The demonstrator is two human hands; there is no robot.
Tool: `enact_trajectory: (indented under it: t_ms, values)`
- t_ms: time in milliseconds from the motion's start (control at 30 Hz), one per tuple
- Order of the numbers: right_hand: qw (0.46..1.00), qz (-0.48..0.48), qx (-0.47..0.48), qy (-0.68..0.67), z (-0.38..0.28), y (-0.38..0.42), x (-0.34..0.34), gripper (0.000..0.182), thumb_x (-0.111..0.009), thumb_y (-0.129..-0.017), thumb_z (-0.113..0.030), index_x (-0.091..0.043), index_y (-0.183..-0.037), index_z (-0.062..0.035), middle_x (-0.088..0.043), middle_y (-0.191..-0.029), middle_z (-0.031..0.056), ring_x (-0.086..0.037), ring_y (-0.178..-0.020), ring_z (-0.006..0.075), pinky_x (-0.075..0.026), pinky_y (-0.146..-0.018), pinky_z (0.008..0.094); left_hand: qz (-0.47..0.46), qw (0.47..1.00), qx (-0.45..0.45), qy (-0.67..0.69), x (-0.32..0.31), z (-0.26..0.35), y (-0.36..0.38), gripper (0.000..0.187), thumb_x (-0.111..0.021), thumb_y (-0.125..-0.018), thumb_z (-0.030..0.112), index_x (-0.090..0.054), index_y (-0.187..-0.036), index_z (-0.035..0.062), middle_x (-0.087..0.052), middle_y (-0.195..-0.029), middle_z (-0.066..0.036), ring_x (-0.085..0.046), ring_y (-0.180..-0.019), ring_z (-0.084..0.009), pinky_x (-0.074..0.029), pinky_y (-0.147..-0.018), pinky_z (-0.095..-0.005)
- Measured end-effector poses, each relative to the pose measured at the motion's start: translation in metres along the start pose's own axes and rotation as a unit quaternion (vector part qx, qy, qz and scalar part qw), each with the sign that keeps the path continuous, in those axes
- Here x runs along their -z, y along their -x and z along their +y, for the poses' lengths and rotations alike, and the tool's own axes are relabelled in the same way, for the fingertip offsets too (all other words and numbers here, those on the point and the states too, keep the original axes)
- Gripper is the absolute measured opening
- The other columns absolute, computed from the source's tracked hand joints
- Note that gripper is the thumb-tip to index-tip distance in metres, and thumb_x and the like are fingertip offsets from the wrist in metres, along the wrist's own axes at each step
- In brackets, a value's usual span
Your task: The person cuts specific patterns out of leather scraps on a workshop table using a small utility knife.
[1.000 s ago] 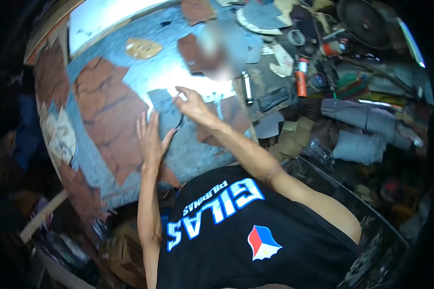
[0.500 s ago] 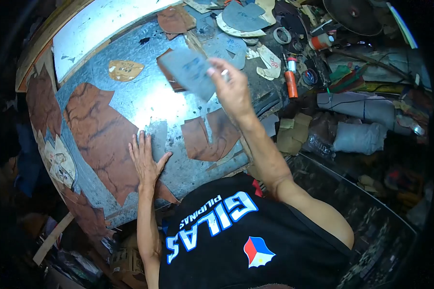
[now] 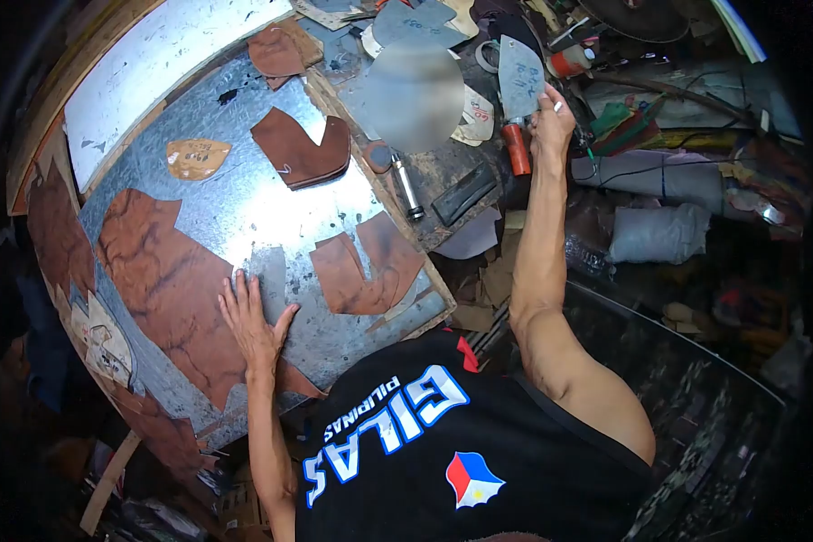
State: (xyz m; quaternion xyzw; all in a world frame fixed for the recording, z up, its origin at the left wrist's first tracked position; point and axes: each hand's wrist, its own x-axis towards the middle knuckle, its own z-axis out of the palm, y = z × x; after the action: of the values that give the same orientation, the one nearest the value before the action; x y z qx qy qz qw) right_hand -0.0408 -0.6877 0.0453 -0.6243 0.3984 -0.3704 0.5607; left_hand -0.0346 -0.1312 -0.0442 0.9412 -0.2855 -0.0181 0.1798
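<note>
My left hand (image 3: 256,330) lies flat with fingers spread at the right edge of a large brown leather sheet (image 3: 158,280), partly over a grey piece (image 3: 269,271) on the metal-topped table (image 3: 334,348). Out at the far right, my right hand (image 3: 553,128) grips a grey pattern template (image 3: 520,79) with blue writing, above an orange bottle (image 3: 516,149). A small white stick-like object also shows between its fingers. Between my arms lies a notched leather scrap (image 3: 348,287). Beyond it is a stack of dark brown cut pieces (image 3: 303,154).
A tan template (image 3: 198,158) lies on the metal top. On the wooden side surface are a metal tube-like tool (image 3: 407,185), a black oblong block (image 3: 464,193), a tape roll (image 3: 487,56) and several templates. Wrapped bundles (image 3: 664,233) sit at the right. One round patch is blurred.
My right hand has carried the grey template from over the metal top to the far right. The dark brown stack and metal tool are now uncovered. My left hand stays in place.
</note>
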Motion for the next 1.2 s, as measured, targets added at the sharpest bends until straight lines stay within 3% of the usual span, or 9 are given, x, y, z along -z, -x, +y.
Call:
enact_trajectory:
  t_ms: [300,367,433,533,667,800,1033,1100,1200]
  values:
    - [0.994,-0.037,-0.105,-0.001,0.042,0.005,-0.007,0.029,-0.053,-0.096,-0.008,-0.061,-0.122,0.0009,-0.054,-0.066,-0.002,-0.041,-0.045,0.0048,-0.033,-0.038,0.0212,0.006,1.0,0.001,-0.001,0.001,0.002,-0.003,0.079,-0.077,-0.076,0.047,-0.048,-0.136,0.0039,-0.039,-0.149,-0.019,-0.029,-0.141,-0.0428,-0.019,-0.114,-0.0592]
    - [0.992,-0.03,-0.122,-0.011,0.049,0.012,-0.005,0.029,-0.053,-0.096,-0.01,-0.06,-0.123,0.0,-0.055,-0.067,-0.0016,-0.04,-0.043,0.0047,-0.03,-0.036,0.0206,0.005,1.0,0.009,-0.012,0.004,0.004,-0.001,0.077,-0.076,-0.076,0.047,-0.05,-0.135,0.0039,-0.04,-0.149,-0.018,-0.028,-0.141,-0.0428,-0.019,-0.114,-0.0592]
    - [0.987,-0.099,-0.115,-0.054,0.055,0.016,-0.01,0.029,-0.053,-0.096,-0.011,-0.06,-0.122,-0.0007,-0.055,-0.068,-0.0019,-0.038,-0.042,0.0038,-0.027,-0.034,0.0201,-0.018,1.0,0.016,-0.01,0.007,0.004,-0.004,0.073,-0.075,-0.077,0.048,-0.055,-0.131,0.0043,-0.041,-0.148,-0.016,-0.028,-0.141,-0.0425,-0.02,-0.114,-0.0592]
    - [0.986,-0.097,-0.133,-0.012,0.036,0.034,-0.041,0.029,-0.055,-0.095,-0.011,-0.06,-0.122,-0.0013,-0.054,-0.067,-0.0039,-0.037,-0.042,0.0024,-0.025,-0.035,0.0196,-0.002,1.0,0.02,-0.004,0.005,0.001,-0.001,0.07,-0.073,-0.079,0.047,-0.055,-0.13,0.0038,-0.042,-0.148,-0.016,-0.028,-0.141,-0.0424,-0.019,-0.114,-0.059]
    - [0.97,-0.217,-0.099,-0.044,0.035,0.029,-0.076,0.029,-0.057,-0.095,-0.012,-0.062,-0.12,0.0004,-0.056,-0.068,-0.003,-0.039,-0.044,0.0029,-0.026,-0.038,0.0193,-0.006,1.0,0.007,-0.001,-0.001,0.001,0.0,0.071,-0.073,-0.079,0.046,-0.053,-0.132,0.0032,-0.041,-0.148,-0.016,-0.028,-0.141,-0.0424,-0.018,-0.115,-0.0592]
    - [0.97,-0.22,-0.086,0.052,0.036,0.034,-0.133,0.03,-0.058,-0.094,-0.012,-0.062,-0.121,-0.0004,-0.056,-0.071,-0.0031,-0.044,-0.046,0.0042,-0.029,-0.038,0.0198,-0.005,1.0,0.016,0.02,0.006,0.004,-0.002,0.074,-0.074,-0.076,0.052,-0.055,-0.13,0.005,-0.042,-0.148,-0.015,-0.027,-0.141,-0.0419,-0.017,-0.114,-0.0597]
    - [0.959,-0.271,-0.074,0.031,0.019,0.027,-0.2,0.029,-0.057,-0.094,-0.011,-0.062,-0.121,-0.0003,-0.054,-0.067,-0.0033,-0.045,-0.046,0.0046,-0.029,-0.038,0.0207,-0.01,0.999,0.027,0.019,0.005,0.005,-0.002,0.077,-0.076,-0.073,0.054,-0.055,-0.13,0.0056,-0.041,-0.148,-0.015,-0.026,-0.141,-0.0421,-0.018,-0.114,-0.0604]
    - [0.954,-0.293,-0.058,0.026,0.016,0.016,-0.212,0.026,-0.056,-0.095,-0.011,-0.064,-0.117,0.0006,-0.059,-0.069,-0.0004,-0.046,-0.047,0.0061,-0.031,-0.04,0.0224,-0.005,0.999,0.031,0.016,0.005,0.004,-0.003,0.077,-0.076,-0.073,0.054,-0.055,-0.13,0.0055,-0.041,-0.148,-0.015,-0.026,-0.141,-0.0418,-0.018,-0.114,-0.0599]
    - [0.96,-0.275,-0.044,0.019,0.012,0.01,-0.228,0.027,-0.058,-0.096,-0.012,-0.063,-0.119,-0.0006,-0.057,-0.067,-0.0015,-0.045,-0.047,0.0058,-0.032,-0.039,0.0224,-0.02,0.998,0.056,0.021,0.008,0.005,0.0,0.076,-0.075,-0.074,0.055,-0.056,-0.13,0.0061,-0.041,-0.148,-0.015,-0.026,-0.141,-0.0414,-0.019,-0.114,-0.0596]
